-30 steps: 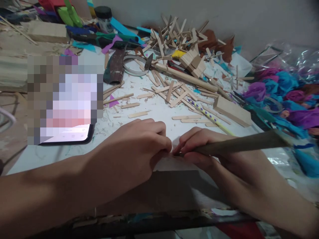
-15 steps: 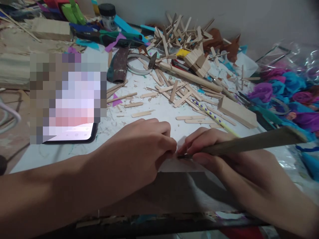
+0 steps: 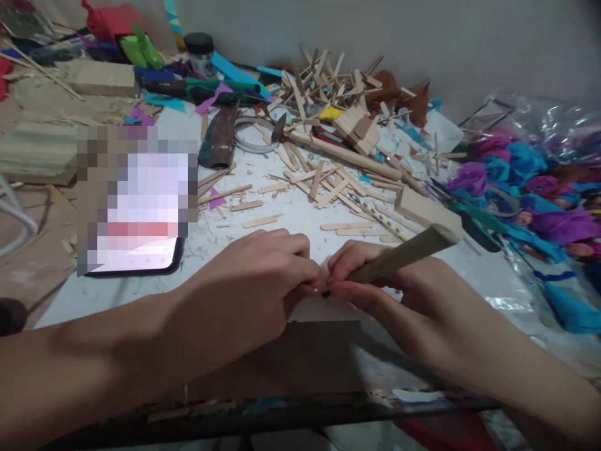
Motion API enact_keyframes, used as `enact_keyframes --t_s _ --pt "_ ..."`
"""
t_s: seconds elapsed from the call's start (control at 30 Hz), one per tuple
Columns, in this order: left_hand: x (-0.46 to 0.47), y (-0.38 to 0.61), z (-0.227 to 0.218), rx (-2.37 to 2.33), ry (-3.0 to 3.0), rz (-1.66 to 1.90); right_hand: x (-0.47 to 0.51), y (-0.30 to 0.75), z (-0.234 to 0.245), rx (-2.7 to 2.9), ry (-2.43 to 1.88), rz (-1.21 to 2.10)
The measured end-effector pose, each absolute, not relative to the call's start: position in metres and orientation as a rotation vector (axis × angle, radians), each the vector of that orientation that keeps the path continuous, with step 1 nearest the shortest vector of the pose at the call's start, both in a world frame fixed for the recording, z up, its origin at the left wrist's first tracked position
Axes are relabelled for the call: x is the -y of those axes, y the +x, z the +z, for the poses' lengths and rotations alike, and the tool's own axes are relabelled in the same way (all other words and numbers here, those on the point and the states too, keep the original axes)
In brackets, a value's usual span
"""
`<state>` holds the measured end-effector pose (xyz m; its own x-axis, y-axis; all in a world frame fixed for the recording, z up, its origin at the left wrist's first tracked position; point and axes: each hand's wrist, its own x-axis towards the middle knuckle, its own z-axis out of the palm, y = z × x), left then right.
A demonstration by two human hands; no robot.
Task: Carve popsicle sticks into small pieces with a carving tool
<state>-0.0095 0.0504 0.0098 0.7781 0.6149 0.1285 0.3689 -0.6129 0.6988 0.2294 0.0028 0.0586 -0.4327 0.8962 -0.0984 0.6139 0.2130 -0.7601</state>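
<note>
Cluttered tabletop (image 3: pixel 293 216), right hand (image 3: pixel 416 297) partly hiding wooden-handled tool (image 3: pixel 406 252)

And here's the tool (image 3: pixel 406 254), its plain wooden handle slanting up and away to the right from the right hand's (image 3: pixel 417 297) pinch, blunt end high, dark tip (image 3: pixel 325 294) poking out low, right beside the left hand's (image 3: pixel 275 275) curled fingers, the contact itself hidden!

No lettering can be read, the smartphone (image 3: pixel 141 210) being mostly pixelated and the green-and-black tool handle (image 3: pixel 241 98) too blurred.
</note>
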Motion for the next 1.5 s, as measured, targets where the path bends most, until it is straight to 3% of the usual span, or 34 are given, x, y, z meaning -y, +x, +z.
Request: enact_keyframes --t_s 0.37,0.7,0.97,1.5 --pt "-0.046 -0.011 0.012 -0.7 2.364 0.539 -0.016 0.244 0.043 1.397 -1.438 1.509" --pt "-0.044 -0.008 0.022 -0.615 2.02 0.635 -0.016 0.242 0.04 0.877 -1.187 1.851" --pt "-0.041 -0.006 0.023 -0.604 1.609 0.567 -0.014 0.24 0.038 0.736 -1.125 1.884" --pt "-0.041 -0.004 0.012 -0.541 1.642 0.647 -0.013 0.235 0.036 0.725 -1.136 1.839"
